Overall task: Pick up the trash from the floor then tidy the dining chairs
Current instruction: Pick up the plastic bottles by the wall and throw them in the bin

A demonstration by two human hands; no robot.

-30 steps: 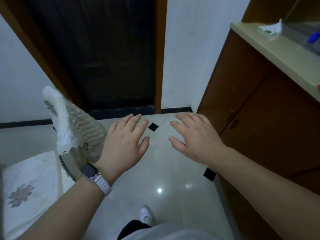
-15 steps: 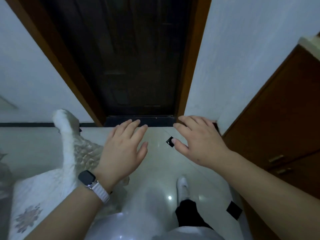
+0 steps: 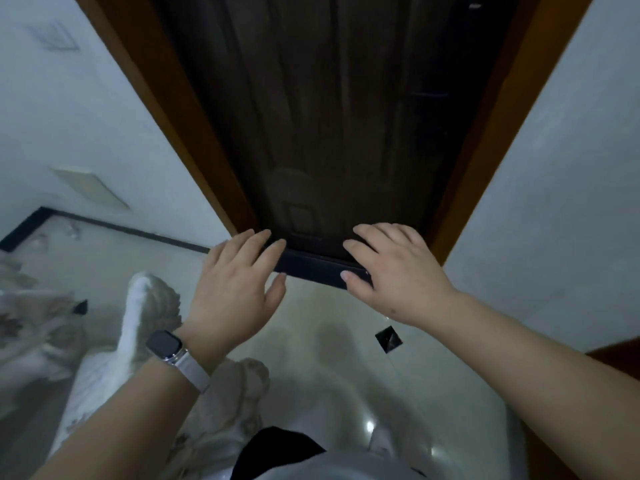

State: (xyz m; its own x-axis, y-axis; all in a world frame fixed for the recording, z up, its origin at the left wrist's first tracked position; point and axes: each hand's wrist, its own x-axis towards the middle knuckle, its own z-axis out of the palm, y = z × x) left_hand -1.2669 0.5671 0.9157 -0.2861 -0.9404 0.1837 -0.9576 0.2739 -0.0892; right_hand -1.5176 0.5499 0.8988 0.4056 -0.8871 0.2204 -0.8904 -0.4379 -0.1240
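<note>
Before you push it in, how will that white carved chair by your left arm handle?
Probably heavy for its size: the chair has a thick carved frame. It should slide rather than catch, since the tiled floor looks glossy. Pushed at the top of its back, it might tip.

No readable text or labels, watch face (image 3: 164, 344) dark, wall plate (image 3: 90, 188) seemingly blank

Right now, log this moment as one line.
left hand: open, empty | right hand: open, empty | ahead: dark door | lower left: white-covered chair | chair: untouched
</note>
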